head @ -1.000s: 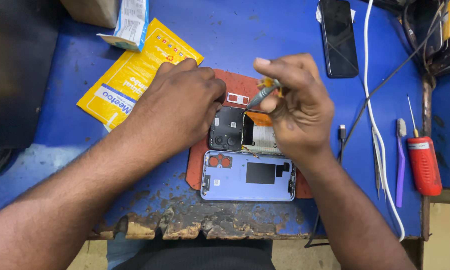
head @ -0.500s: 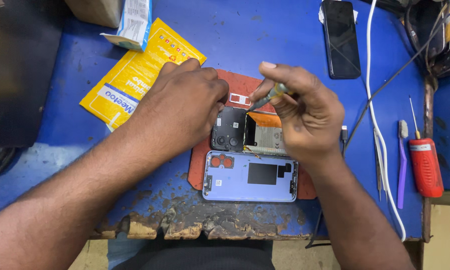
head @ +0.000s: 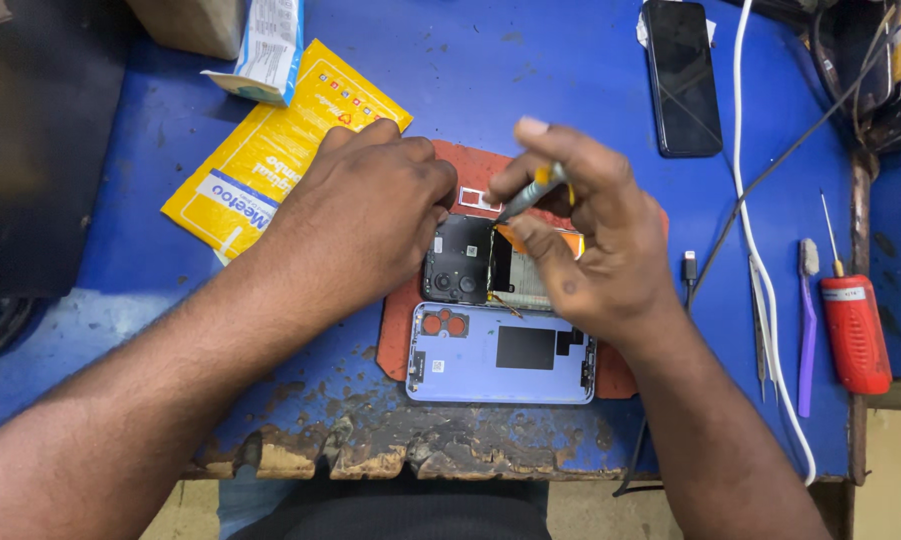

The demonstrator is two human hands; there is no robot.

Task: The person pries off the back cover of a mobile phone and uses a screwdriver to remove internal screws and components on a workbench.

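An opened phone point(head: 470, 262) with its dark inner board showing lies on a red mat point(head: 475, 165). My left hand point(head: 370, 215) presses on the phone's left end, fingers curled over it. My right hand point(head: 585, 235) pinches a small yellow-handled screwdriver point(head: 530, 195), its tip angled down onto the board near the phone's middle. A lilac back cover point(head: 505, 352) with red camera rings lies just in front of the phone, inner side up. A small metal card tray point(head: 478, 200) rests on the mat behind the phone.
A yellow packet point(head: 270, 150) and a white box point(head: 265, 45) lie far left. A black phone point(head: 682, 75) is at the back. White cable point(head: 745, 200), tweezers point(head: 760, 330), a purple brush point(head: 808, 320) and a red-handled tool point(head: 855, 330) lie right. The blue table's front edge point(head: 410, 455) is chipped.
My right hand has shifted slightly, tilting the screwdriver lower so its tip meets the phone's board. My left hand stays on the phone.
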